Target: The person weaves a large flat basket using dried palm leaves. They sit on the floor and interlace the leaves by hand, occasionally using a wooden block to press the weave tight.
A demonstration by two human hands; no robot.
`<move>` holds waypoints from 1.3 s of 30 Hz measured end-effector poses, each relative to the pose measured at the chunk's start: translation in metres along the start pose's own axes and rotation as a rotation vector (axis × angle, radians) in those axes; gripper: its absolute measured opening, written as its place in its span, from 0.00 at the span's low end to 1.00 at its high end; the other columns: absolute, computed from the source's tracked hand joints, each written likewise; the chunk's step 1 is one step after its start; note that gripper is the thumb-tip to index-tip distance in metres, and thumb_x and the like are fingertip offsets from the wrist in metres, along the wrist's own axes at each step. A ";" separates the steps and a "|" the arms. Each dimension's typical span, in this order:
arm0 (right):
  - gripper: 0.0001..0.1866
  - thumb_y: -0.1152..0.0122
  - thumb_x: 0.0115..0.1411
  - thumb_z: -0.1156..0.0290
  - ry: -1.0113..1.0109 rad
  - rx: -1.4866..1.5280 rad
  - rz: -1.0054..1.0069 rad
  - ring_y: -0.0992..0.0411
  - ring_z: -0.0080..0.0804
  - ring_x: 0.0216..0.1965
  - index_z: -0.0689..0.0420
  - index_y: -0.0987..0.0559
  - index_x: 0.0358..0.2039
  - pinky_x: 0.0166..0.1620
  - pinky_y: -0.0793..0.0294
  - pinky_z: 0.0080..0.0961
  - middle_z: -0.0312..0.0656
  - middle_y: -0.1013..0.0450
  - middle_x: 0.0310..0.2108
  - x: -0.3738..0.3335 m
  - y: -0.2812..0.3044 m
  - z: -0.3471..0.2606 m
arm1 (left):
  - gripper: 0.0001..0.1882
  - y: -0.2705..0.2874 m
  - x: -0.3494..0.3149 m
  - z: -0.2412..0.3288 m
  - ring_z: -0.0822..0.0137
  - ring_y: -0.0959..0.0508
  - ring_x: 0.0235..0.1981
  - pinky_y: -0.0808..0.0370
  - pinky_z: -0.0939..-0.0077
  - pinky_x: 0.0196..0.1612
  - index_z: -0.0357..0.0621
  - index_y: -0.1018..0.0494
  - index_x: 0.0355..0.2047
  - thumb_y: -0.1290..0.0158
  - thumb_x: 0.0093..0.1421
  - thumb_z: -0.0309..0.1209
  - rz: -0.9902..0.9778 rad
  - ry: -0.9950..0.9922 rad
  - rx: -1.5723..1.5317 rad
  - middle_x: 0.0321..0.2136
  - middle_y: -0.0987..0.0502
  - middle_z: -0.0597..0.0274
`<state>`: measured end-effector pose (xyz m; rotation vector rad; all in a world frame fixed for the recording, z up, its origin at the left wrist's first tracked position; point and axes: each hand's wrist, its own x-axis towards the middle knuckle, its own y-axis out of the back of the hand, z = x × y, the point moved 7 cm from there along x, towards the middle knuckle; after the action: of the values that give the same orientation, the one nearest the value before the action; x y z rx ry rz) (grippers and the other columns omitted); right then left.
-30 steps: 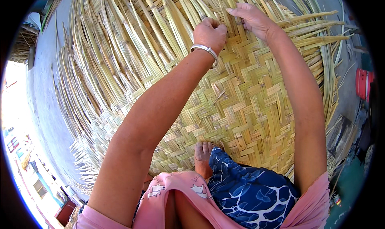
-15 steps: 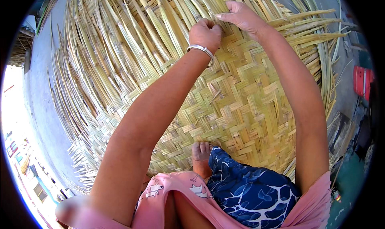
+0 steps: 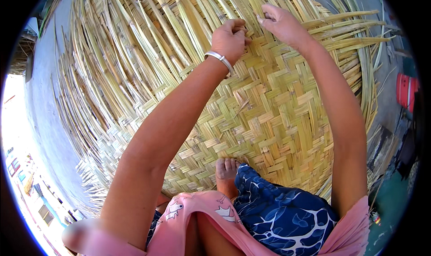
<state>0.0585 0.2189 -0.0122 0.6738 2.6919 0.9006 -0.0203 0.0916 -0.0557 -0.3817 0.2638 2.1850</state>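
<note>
Foot (image 3: 226, 168) rests at the near part of the woven mat (image 3: 274, 121), which lies spread before the person. Farther, the left hand (image 3: 228, 41) has bent fingers; whether they pinch anything, I cannot tell. The right hand (image 3: 285, 28) has thumb and forefinger tips apart. Beyond lie unwoven strips (image 3: 175, 27); too sharp bending might crack one, uneven pulling might leave gaps.

Mat (image 3: 269, 117) yellow-green, zigzag weave; container (image 3: 404, 92) seemingly red.
</note>
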 end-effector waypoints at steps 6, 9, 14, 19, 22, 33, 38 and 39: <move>0.18 0.47 0.56 0.70 -0.008 -0.363 0.156 0.30 0.51 0.38 0.59 0.28 0.48 0.43 0.30 0.38 0.54 0.27 0.35 -0.024 0.000 -0.027 | 0.15 0.006 -0.011 -0.001 0.73 0.23 0.29 0.26 0.84 0.29 0.37 0.34 0.49 0.56 0.60 0.21 -0.026 0.023 -0.223 0.40 0.24 0.57; 0.20 0.46 0.54 0.71 0.138 -0.570 0.168 0.30 0.49 0.39 0.58 0.29 0.49 0.44 0.31 0.40 0.52 0.28 0.36 -0.033 0.004 -0.032 | 0.15 0.006 -0.016 0.003 0.73 0.22 0.31 0.26 0.83 0.30 0.37 0.34 0.47 0.56 0.59 0.21 -0.054 -0.113 0.039 0.39 0.23 0.58; 0.21 0.46 0.54 0.72 0.093 -0.559 0.118 0.31 0.48 0.41 0.59 0.29 0.50 0.46 0.32 0.40 0.51 0.29 0.35 -0.034 -0.001 -0.027 | 0.15 0.006 -0.029 0.014 0.66 0.20 0.31 0.24 0.74 0.32 0.43 0.32 0.47 0.53 0.57 0.24 -0.016 -0.480 0.552 0.35 0.20 0.62; 0.21 0.46 0.54 0.73 0.026 -0.452 0.132 0.34 0.46 0.46 0.58 0.30 0.50 0.51 0.35 0.38 0.50 0.29 0.39 -0.036 -0.001 -0.012 | 0.21 -0.013 -0.042 0.020 0.60 0.21 0.34 0.23 0.69 0.34 0.48 0.35 0.51 0.52 0.55 0.27 -0.266 -0.439 1.035 0.50 0.29 0.61; 0.21 0.46 0.53 0.75 0.096 -0.355 0.292 0.35 0.45 0.49 0.58 0.30 0.50 0.53 0.36 0.36 0.48 0.29 0.44 -0.046 0.007 -0.012 | 0.28 -0.022 -0.057 0.008 0.62 0.24 0.40 0.25 0.67 0.39 0.51 0.38 0.56 0.51 0.53 0.26 -0.258 -0.630 1.229 0.60 0.40 0.62; 0.19 0.52 0.52 0.78 0.110 -0.235 0.261 0.32 0.45 0.45 0.57 0.28 0.47 0.50 0.33 0.36 0.47 0.27 0.43 -0.099 -0.032 -0.031 | 0.25 -0.033 -0.076 0.006 0.65 0.27 0.39 0.29 0.69 0.40 0.45 0.38 0.54 0.54 0.54 0.31 -0.259 -0.782 1.444 0.58 0.38 0.62; 0.18 0.53 0.54 0.77 -0.011 -0.120 0.248 0.31 0.45 0.44 0.56 0.27 0.47 0.49 0.33 0.36 0.44 0.26 0.41 -0.086 -0.035 -0.016 | 0.23 -0.036 -0.076 0.012 0.64 0.26 0.40 0.29 0.68 0.39 0.44 0.37 0.52 0.54 0.54 0.31 -0.304 -0.765 1.511 0.56 0.36 0.58; 0.18 0.53 0.55 0.76 -0.035 -0.096 0.240 0.31 0.45 0.44 0.56 0.27 0.47 0.49 0.33 0.36 0.44 0.26 0.41 -0.085 -0.036 -0.012 | 0.23 -0.037 -0.075 0.013 0.63 0.26 0.41 0.29 0.67 0.40 0.44 0.37 0.52 0.54 0.54 0.30 -0.336 -0.730 1.522 0.55 0.36 0.57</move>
<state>0.1158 0.1459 -0.0189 0.9959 2.5553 1.0556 0.0500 0.0623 -0.0185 1.0891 1.1699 1.1506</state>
